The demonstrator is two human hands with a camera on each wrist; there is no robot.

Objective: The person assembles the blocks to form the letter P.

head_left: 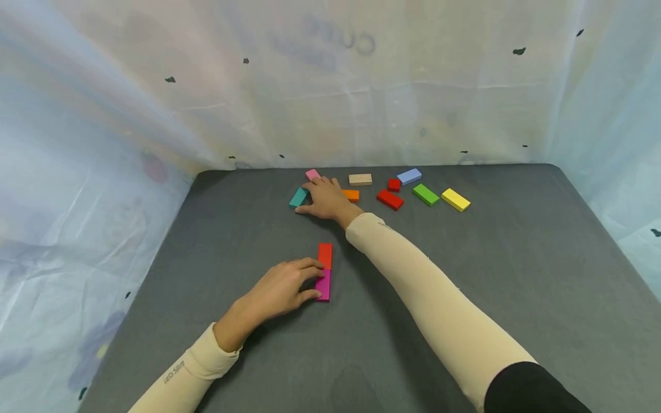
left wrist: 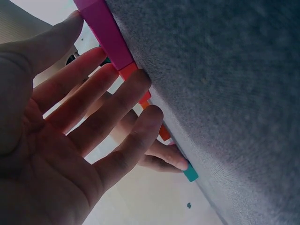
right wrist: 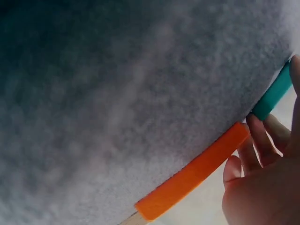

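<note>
Head view shows the left hand (head_left: pixel 281 289) with straight fingertips touching the magenta block (head_left: pixel 323 285), while the right hand (head_left: pixel 325 198) has relaxed fingers against the teal block (head_left: pixel 298 197).

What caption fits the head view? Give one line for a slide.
Left hand rests on a magenta block joined to a red block; right hand touches a teal block among scattered blocks.

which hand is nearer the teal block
Right. The right hand rests at the far side of the table with its fingers touching the teal block. The left hand lies nearer the person, against the magenta block and red block.
</note>
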